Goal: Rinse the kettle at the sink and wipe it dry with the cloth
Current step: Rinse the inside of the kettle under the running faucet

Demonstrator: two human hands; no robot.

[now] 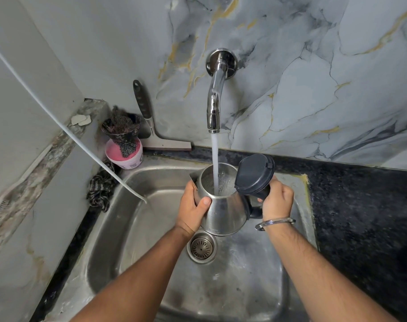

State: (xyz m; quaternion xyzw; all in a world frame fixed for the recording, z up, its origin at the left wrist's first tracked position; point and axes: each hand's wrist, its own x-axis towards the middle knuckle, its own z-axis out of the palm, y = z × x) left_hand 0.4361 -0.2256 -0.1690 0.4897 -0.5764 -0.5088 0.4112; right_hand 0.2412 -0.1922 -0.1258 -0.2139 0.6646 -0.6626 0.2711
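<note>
A steel kettle [223, 212] with a dark handle hangs over the sink [151, 228], its dark lid [254, 174] flipped open to the right. Water runs from the chrome tap [215, 96] straight into the kettle's mouth. My left hand [193, 208] wraps the kettle's body near the spout, thumb on the steel. My right hand [278, 198] grips the handle; a metal bangle sits on that wrist. A dark striped cloth [100, 189] lies crumpled on the sink's left rim.
A squeegee [151, 126] leans against the marble wall. A pink tub [125, 155] with a dark cup and scrubber stands at the back left corner. A white hose [81, 140] runs into the sink. The drain strainer [202, 248] lies below the kettle. Dark granite counter [360, 205] lies right.
</note>
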